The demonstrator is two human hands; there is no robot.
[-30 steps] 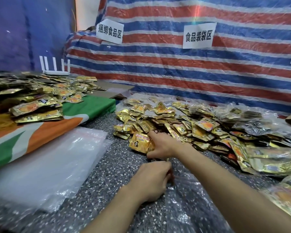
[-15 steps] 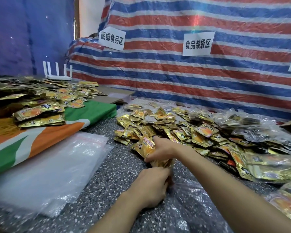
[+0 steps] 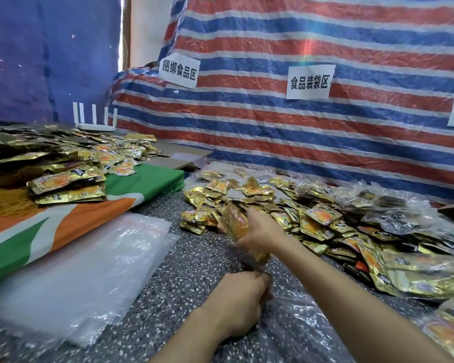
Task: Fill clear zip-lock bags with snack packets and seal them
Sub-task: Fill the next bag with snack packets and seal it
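1. Speckled grey stone tabletop (image 3: pixel 189 284) carried a crumpled clear zip-lock bag (image 3: pixel 299 326); the left hand (image 3: pixel 236 302) gripped its mouth with curled fingers.
2. Just beyond the bag's mouth, the right hand (image 3: pixel 262 231) clutched blurred gold foil snack packets (image 3: pixel 236 224).
3. Farther beyond the bag lay a heap of loose gold packets (image 3: pixel 312 218).
4. Well past the bag hung a red-white-blue striped tarpaulin (image 3: pixel 299 140).

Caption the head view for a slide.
The right hand holds gold snack packets above the clear bag gripped by the left hand, beside the packet pile.
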